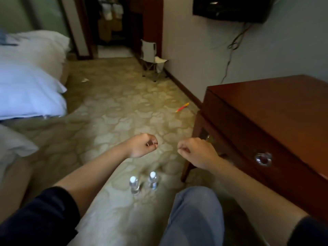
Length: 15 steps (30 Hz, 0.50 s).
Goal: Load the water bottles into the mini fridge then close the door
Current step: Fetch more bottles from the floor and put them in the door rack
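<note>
Two clear water bottles with white caps stand upright on the patterned carpet, the left bottle [134, 186] beside the right bottle [153, 181]. My left hand [142, 145] and my right hand [193, 151] hover in the air above and beyond them, both with fingers curled into loose fists and holding nothing. The hands are a short gap apart and touch neither bottle. No mini fridge shows in view.
A dark wooden cabinet [266, 125] with a metal ring handle [264, 159] stands at the right. A bed with white bedding [30, 77] fills the left. My knee in blue jeans [193, 215] is near the bottles. A red-yellow pencil [182, 107] and a small folding chair [152, 61] lie farther off.
</note>
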Available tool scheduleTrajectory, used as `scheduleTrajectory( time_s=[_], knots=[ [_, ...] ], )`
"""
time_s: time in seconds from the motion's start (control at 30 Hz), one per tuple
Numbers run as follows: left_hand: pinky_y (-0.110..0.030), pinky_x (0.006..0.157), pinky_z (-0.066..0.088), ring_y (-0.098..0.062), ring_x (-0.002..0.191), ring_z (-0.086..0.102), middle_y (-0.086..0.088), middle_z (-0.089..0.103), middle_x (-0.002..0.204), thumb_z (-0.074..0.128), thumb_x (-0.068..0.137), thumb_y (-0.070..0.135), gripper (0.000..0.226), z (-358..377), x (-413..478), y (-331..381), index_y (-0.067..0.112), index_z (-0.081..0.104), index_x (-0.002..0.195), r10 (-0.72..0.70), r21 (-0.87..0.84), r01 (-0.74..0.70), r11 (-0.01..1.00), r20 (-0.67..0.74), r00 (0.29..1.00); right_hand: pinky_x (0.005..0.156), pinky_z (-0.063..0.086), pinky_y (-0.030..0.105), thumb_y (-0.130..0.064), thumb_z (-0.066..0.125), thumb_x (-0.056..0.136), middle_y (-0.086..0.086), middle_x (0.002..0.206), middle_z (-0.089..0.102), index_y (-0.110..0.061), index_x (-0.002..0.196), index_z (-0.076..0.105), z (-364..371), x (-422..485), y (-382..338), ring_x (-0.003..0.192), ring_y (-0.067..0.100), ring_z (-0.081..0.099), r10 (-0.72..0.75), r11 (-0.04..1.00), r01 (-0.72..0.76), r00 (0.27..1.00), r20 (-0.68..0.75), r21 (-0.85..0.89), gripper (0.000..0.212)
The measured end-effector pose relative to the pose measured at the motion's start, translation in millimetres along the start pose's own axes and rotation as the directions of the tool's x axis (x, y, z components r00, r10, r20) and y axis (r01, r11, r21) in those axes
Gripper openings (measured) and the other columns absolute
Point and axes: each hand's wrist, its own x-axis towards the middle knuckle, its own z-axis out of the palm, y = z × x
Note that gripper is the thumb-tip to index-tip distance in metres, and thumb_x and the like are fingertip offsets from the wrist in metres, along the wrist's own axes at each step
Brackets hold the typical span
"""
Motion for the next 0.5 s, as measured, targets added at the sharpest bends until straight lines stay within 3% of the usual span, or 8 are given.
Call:
scheduleTrajectory(
  time_s=[0.1, 0.27, 0.37, 0.5],
  knots=[
    [-0.02, 0.073, 0.041, -0.013, 0.084, 0.057, -0.005, 0.064, 0.091, 0.05, 0.094, 0.018, 0.02, 22, 0, -52, 0.007, 0.065, 0.101, -0.121, -0.086, 0.125, 0.988, 0.053, 0.991, 0.075, 0.041, 0.03, -0.031, 0.047, 0.094, -0.002, 0.104, 0.068, -0.024, 0.102, 0.065, 43, 30, -6, 0.102, 0.024, 0.061, -0.001, 0.999, -0.006, 0.99, 0.139, 0.052, 0.021],
    [-0.023, 0.081, 0.046, -0.016, 0.09, 0.06, -0.011, 0.065, 0.113, 0.05, 0.094, 0.02, 0.026, 76, 7, -130, 0.005, 0.064, 0.111, -0.355, -0.177, 0.368, 0.913, 0.099, 0.93, 0.073, 0.043, 0.026, -0.029, 0.049, 0.093, 0.0, 0.107, 0.067, -0.019, 0.106, 0.063, 119, 76, -7, 0.098, 0.02, 0.062, 0.008, 0.985, -0.065, 0.944, 0.331, 0.16, 0.022],
    [-0.027, 0.086, 0.046, -0.022, 0.103, 0.061, -0.011, 0.063, 0.116, 0.05, 0.095, 0.025, 0.029, 111, 15, -163, 0.007, 0.062, 0.114, -0.469, -0.173, 0.483, 0.858, 0.116, 0.875, 0.075, 0.046, 0.029, -0.03, 0.051, 0.092, -0.001, 0.106, 0.067, -0.02, 0.106, 0.064, 160, 97, -5, 0.097, 0.019, 0.063, 0.024, 0.967, -0.122, 0.917, 0.399, 0.222, 0.022],
    [-0.028, 0.087, 0.046, -0.022, 0.104, 0.06, -0.01, 0.063, 0.116, 0.049, 0.095, 0.027, 0.03, 154, 36, -192, 0.006, 0.06, 0.113, -0.54, -0.131, 0.561, 0.818, 0.162, 0.826, 0.082, 0.048, 0.031, -0.029, 0.052, 0.093, 0.001, 0.108, 0.066, -0.019, 0.107, 0.063, 212, 119, 6, 0.098, 0.019, 0.062, 0.069, 0.936, -0.215, 0.888, 0.454, 0.278, 0.021]
  ],
)
